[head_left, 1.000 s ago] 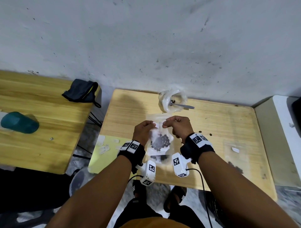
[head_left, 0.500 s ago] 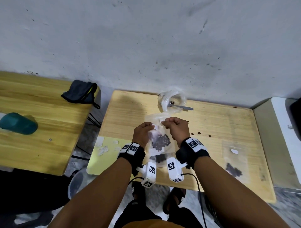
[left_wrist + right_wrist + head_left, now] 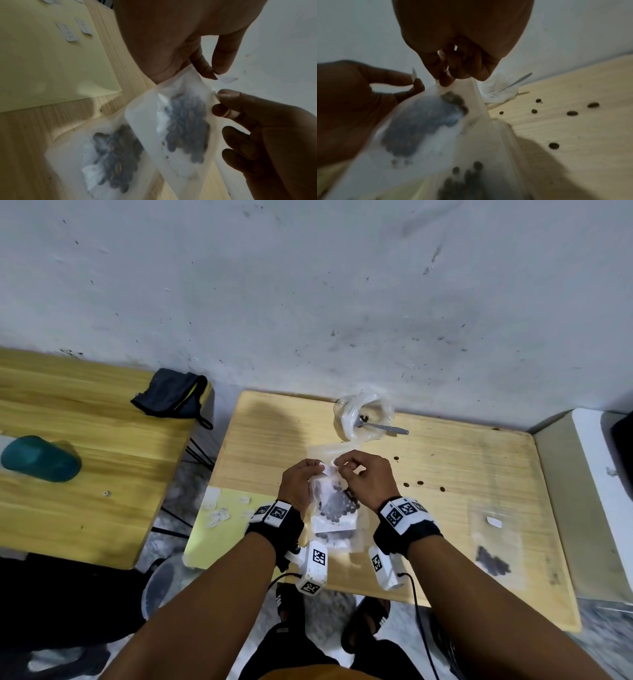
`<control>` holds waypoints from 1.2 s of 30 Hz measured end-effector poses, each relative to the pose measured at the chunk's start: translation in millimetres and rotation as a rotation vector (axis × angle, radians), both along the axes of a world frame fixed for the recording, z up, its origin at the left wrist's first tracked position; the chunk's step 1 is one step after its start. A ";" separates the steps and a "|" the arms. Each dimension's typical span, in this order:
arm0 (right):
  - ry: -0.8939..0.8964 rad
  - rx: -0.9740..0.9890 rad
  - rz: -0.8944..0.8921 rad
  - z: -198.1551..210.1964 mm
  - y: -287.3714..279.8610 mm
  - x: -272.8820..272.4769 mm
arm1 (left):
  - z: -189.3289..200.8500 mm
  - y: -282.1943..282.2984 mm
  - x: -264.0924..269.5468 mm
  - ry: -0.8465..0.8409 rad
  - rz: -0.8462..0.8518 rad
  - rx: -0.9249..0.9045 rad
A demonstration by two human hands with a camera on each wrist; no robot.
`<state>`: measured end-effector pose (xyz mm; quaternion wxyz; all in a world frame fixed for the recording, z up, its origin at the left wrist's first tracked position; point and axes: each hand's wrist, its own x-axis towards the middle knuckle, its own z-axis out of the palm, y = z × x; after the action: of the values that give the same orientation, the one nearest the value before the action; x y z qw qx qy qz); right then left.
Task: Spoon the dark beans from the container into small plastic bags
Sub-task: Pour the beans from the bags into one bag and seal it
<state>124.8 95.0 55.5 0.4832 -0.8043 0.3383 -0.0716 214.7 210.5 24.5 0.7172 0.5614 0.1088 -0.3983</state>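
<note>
Over the table's middle I hold up a small clear plastic bag (image 3: 334, 503) with a clump of dark beans (image 3: 187, 124) in it. My right hand (image 3: 445, 79) pinches the bag's top edge. Beside it my left hand (image 3: 213, 72) pinches a small white label (image 3: 414, 74) at the bag's top, its lower fingers against the bag. A second filled bag (image 3: 111, 162) lies flat on the wood right under the held one. The plastic-lined bean container (image 3: 363, 414) stands near the wall with a metal spoon (image 3: 385, 429) resting in it.
A third bag with beans (image 3: 493, 558) lies at the table's right. Several loose beans (image 3: 571, 113) are scattered right of my hands. A pale yellow sheet (image 3: 51, 54) with small white labels lies at the front left corner. A second wooden table (image 3: 85, 491) stands to the left.
Both hands have stayed over the table's middle with the bag between them. The right hand's fingers have opened from a tight bunch into a looser pinch at the bag's top.
</note>
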 end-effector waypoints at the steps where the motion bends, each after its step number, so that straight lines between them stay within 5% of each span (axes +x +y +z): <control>1: -0.009 0.024 -0.026 0.0 -1.3 0.2 | -1.7 1.0 0.4 0.004 0.000 0.009; 12: -0.062 0.058 0.002 -0.1 -7.6 3.9 | -3.2 4.8 2.1 0.023 -0.056 0.007; 21: 0.131 -0.132 -0.126 11.1 1.2 9.1 | -6.5 10.1 4.4 0.017 -0.058 -0.017; 27: 0.144 0.140 -0.258 5.3 -1.4 9.1 | -0.4 10.7 7.3 -0.009 -0.072 -0.009; 36: -0.011 0.141 -0.233 -3.5 1.2 6.7 | 5.3 11.3 4.9 -0.029 -0.030 0.022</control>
<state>131.5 96.2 52.0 0.5287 -0.7233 0.4309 -0.1079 219.6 221.9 29.8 0.7064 0.5765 0.0944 -0.3996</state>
